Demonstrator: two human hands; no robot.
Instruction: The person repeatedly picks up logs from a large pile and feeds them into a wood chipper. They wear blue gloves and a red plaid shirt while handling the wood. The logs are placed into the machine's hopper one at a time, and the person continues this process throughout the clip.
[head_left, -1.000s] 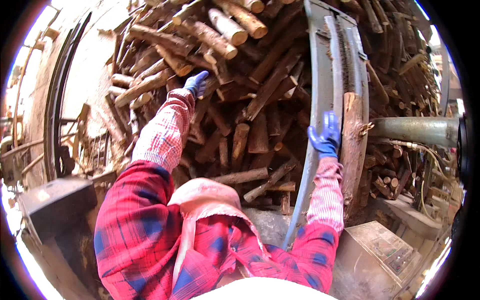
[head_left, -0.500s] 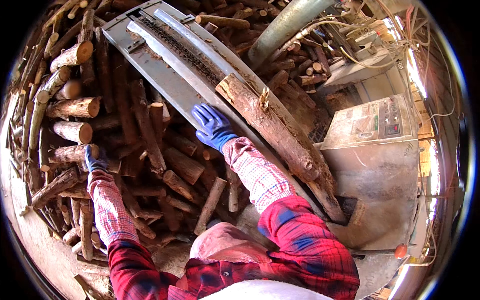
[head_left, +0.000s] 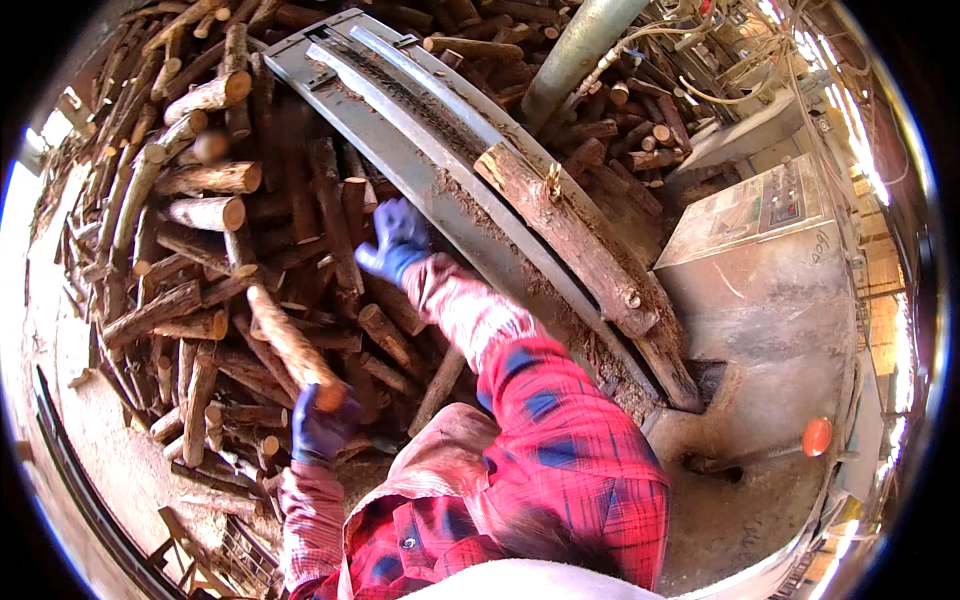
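Note:
My left hand [head_left: 323, 422], in a blue work glove, is closed round the near end of a short log [head_left: 287, 335]. The log slants away over the pile, its cut end facing me. Above the pile, beside the left edge of a long metal conveyor trough [head_left: 440, 205], is my right hand [head_left: 397, 242]. It wears a blue glove too, with fingers and thumb apart and nothing in it. A thick log [head_left: 570, 235] with rough bark and a splintered stub lies lengthwise in the trough, its lower end by a dark opening.
A large heap of cut logs [head_left: 205, 215] fills the left side and reaches under the trough. On the right stands a dusty metal machine housing with a control panel [head_left: 785, 195] and a red knob [head_left: 817, 436]. A thick pipe [head_left: 580, 60] slants down behind the trough.
My left hand has drawn a log from the pile toward me and to the right. My right hand has come off the trough's edge and moved slightly left. The view has shifted a little.

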